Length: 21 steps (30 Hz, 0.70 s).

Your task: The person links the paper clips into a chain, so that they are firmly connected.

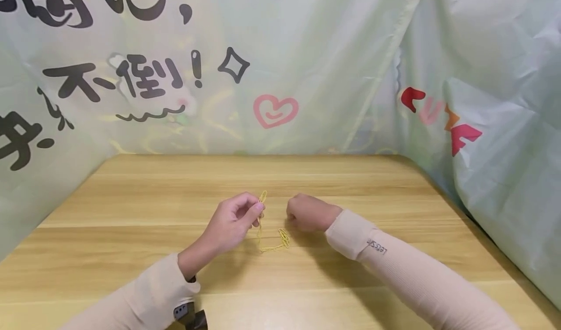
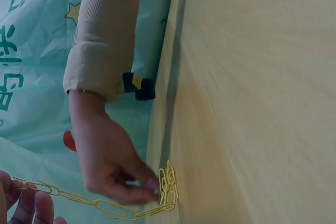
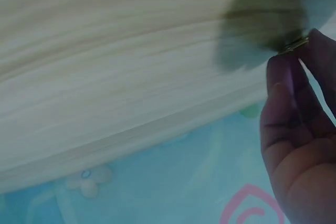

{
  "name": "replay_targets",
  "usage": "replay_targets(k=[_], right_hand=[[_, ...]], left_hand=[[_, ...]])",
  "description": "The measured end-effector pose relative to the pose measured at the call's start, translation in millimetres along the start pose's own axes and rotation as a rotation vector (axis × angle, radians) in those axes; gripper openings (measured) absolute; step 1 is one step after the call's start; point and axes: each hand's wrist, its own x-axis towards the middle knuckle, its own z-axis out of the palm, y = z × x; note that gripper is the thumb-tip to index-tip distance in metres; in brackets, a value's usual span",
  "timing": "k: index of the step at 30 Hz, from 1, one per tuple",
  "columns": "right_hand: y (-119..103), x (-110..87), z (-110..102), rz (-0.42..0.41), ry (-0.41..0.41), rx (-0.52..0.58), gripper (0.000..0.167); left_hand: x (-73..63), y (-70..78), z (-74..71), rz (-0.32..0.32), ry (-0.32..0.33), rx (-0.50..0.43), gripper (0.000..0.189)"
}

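Observation:
Yellow paper clips linked into a chain (image 2: 92, 201) hang from my left hand (image 1: 230, 222), whose thumb and fingers pinch the upper end. One clip (image 1: 263, 195) sticks up above those fingertips. From there the chain drops to the wooden table and bends right, ending in a small bunched heap of clips (image 1: 284, 238). My right hand (image 1: 310, 213) is just beyond the heap, knuckles up, close over the table. In the right wrist view its thumb and finger pinch a small brass-yellow paper clip (image 3: 294, 46), mostly covered by the fingertips. The head view hides those fingertips.
The wooden table (image 1: 175, 179) stretches out around both hands. Printed cloth sheets (image 1: 324, 77) hang along its back and sides, and the right one (image 1: 504, 184) bulges near the table edge. Black wrist gear (image 1: 190, 315) sits on the left sleeve.

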Motion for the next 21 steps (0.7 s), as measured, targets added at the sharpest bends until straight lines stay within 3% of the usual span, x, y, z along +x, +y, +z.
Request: replay_targets(k=[4, 13, 17, 21], right_hand=[[3, -17.4, 1, 0.016, 0.037, 0.014, 0.047], [4, -39.4, 9, 0.100, -0.032, -0.042, 0.037], [6, -41.7, 5, 0.105, -0.023, 0.077, 0.029], [8, -42.7, 0, 0.041, 0.083, 0.228, 0.015]], left_hand=[[-0.2, 0.8, 1.8, -0.008, -0.002, 0.002, 0.013], [-1.5, -1.5, 4.4, 0.000, -0.014, -0.002, 0.012], [-2.1, -1.2, 5.9, 0.001, -0.030, -0.011, 0.013], [-1.9, -0.5, 6.3, 0.001, -0.033, -0.008, 0.014]])
